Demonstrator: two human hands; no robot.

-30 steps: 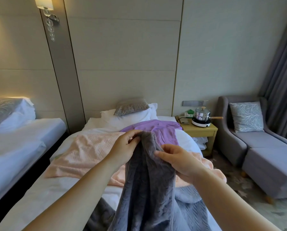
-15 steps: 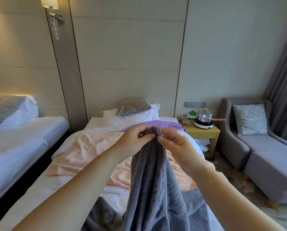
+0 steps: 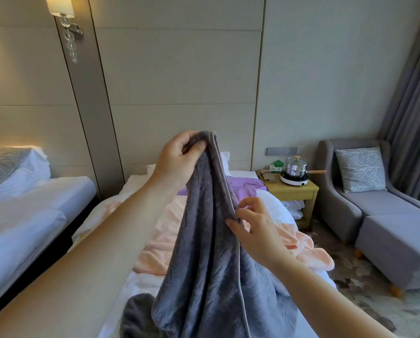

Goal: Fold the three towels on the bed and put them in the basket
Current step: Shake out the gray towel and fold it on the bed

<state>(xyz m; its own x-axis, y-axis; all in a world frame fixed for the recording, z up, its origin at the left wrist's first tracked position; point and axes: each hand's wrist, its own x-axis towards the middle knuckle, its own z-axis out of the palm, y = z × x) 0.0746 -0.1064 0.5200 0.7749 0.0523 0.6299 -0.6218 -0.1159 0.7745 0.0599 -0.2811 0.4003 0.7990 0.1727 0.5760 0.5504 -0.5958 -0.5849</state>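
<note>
A grey towel (image 3: 204, 259) hangs in front of me, lifted above the bed (image 3: 101, 211). My left hand (image 3: 177, 159) grips its bunched top corners high up. My right hand (image 3: 255, 225) sits lower on the towel's right hem, pinching the edge between thumb and fingers. The towel's bottom end trails onto the bed near me. A peach towel (image 3: 162, 245) lies spread across the bed behind it. Further back, by the pillows, lies a purple towel (image 3: 245, 187). No basket is in view.
A second bed (image 3: 33, 211) stands to the left across a dark gap. Right of the bed is a wooden nightstand (image 3: 294, 191) with a steel pot (image 3: 295, 165) on a cooker. A grey armchair (image 3: 364, 198) and footstool (image 3: 399, 242) fill the right side.
My left hand has raised the towel's top corners higher. My right hand has left the top and slid down the right hem to a lower pinch.
</note>
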